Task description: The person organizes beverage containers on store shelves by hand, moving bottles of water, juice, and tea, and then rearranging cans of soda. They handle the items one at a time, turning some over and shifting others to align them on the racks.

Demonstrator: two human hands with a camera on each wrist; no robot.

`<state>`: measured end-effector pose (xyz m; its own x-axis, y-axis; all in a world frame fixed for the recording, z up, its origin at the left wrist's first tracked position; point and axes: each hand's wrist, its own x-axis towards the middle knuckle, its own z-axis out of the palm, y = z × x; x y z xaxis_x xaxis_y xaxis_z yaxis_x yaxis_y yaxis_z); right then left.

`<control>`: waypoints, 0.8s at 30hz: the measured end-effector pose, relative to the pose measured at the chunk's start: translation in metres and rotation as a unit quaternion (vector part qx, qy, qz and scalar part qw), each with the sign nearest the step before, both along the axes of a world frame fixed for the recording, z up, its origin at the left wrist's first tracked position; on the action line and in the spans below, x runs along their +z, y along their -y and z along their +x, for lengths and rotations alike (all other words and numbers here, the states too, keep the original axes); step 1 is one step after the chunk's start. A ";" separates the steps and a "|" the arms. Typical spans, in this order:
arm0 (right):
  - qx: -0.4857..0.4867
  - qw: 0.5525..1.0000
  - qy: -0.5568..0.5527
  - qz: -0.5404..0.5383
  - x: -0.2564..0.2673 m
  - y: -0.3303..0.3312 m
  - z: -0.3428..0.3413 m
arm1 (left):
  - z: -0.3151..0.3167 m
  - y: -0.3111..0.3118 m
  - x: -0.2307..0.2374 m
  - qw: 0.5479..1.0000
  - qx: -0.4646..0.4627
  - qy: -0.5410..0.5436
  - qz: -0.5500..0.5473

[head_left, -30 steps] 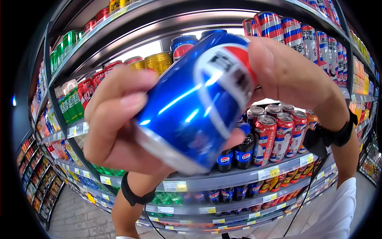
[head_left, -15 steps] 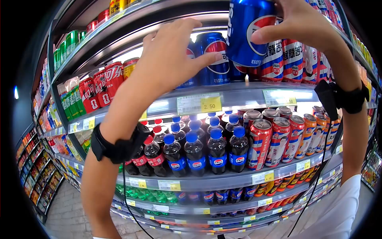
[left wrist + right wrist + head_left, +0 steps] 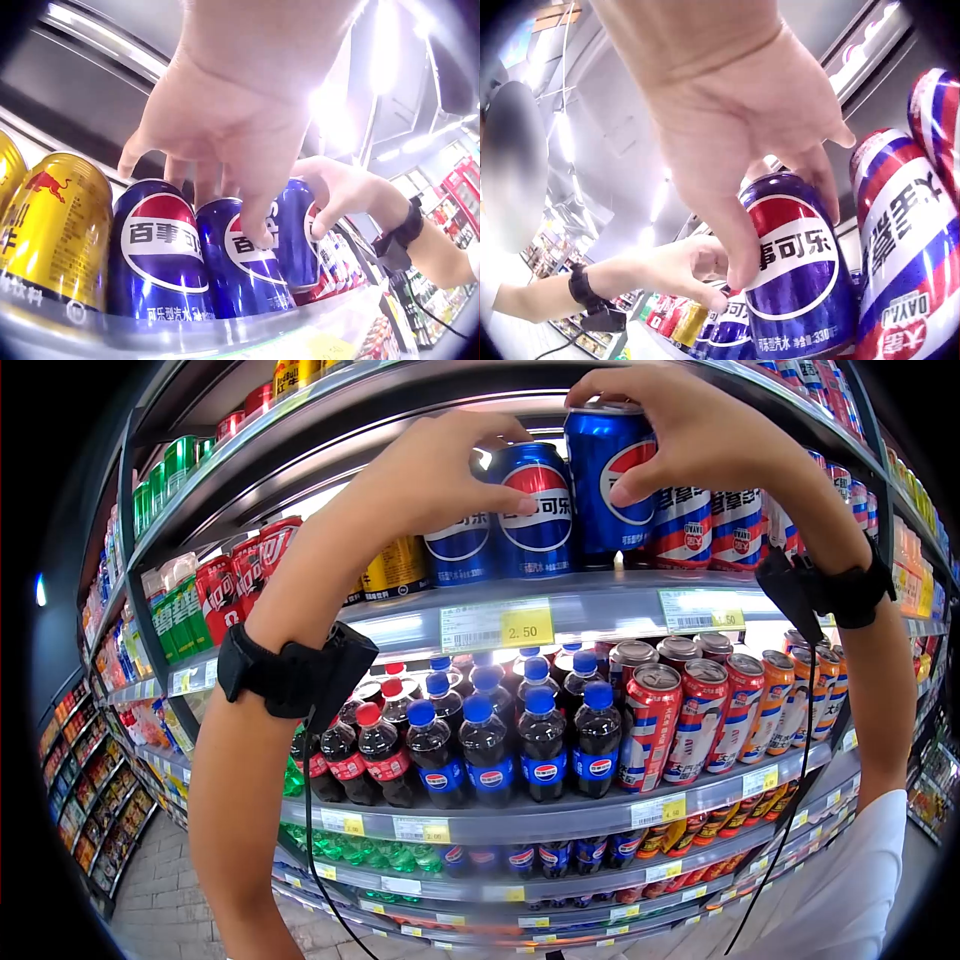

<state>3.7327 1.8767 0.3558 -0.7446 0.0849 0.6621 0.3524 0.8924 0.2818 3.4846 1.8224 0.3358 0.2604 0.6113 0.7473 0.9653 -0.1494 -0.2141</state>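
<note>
My right hand [image 3: 680, 435] grips a blue Pepsi can [image 3: 600, 490] from above, with the thumb across its front and fingers behind its top. The can is upright, its base close over the shelf's front edge. Just left of it stands another Pepsi can [image 3: 535, 525]. My left hand [image 3: 430, 475] holds that one, the thumb [image 3: 259, 231] on its label and the other fingers reaching over and behind it, partly hidden. A third Pepsi can [image 3: 161, 251] stands beside it, under the left palm. In the right wrist view, the gripped can [image 3: 799, 277] shows its round logo.
Yellow cans [image 3: 60, 232] flank the Pepsi row on the left; striped red, white and blue cans [image 3: 907, 240] stand close on the right. A price label [image 3: 495, 622] fronts the shelf. Below are cola bottles [image 3: 490, 745] and tall cans [image 3: 655, 725]. Another shelf [image 3: 290, 420] hangs above.
Both hands first held a Pepsi can tilted near the head camera. The right hand then carried it to the shelf and has since lowered it leftward. The left hand let go and reached another can.
</note>
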 end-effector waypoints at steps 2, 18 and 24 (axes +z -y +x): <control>-0.057 0.997 0.042 -0.012 0.008 -0.014 -0.008 | -0.003 0.000 -0.001 1.000 -0.007 0.001 0.002; -0.243 0.958 0.083 0.126 0.002 -0.038 -0.021 | -0.005 0.004 -0.007 0.999 -0.045 -0.008 -0.010; -0.002 0.956 -0.091 0.278 -0.019 -0.071 -0.004 | 0.010 0.016 -0.011 0.996 -0.058 0.049 -0.052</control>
<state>3.7285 1.9479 0.3373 -0.6137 -0.3155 0.7238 0.4434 0.6208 0.6465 3.4942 1.8065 0.3250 0.2624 0.6570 0.7068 0.9559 -0.2772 -0.0973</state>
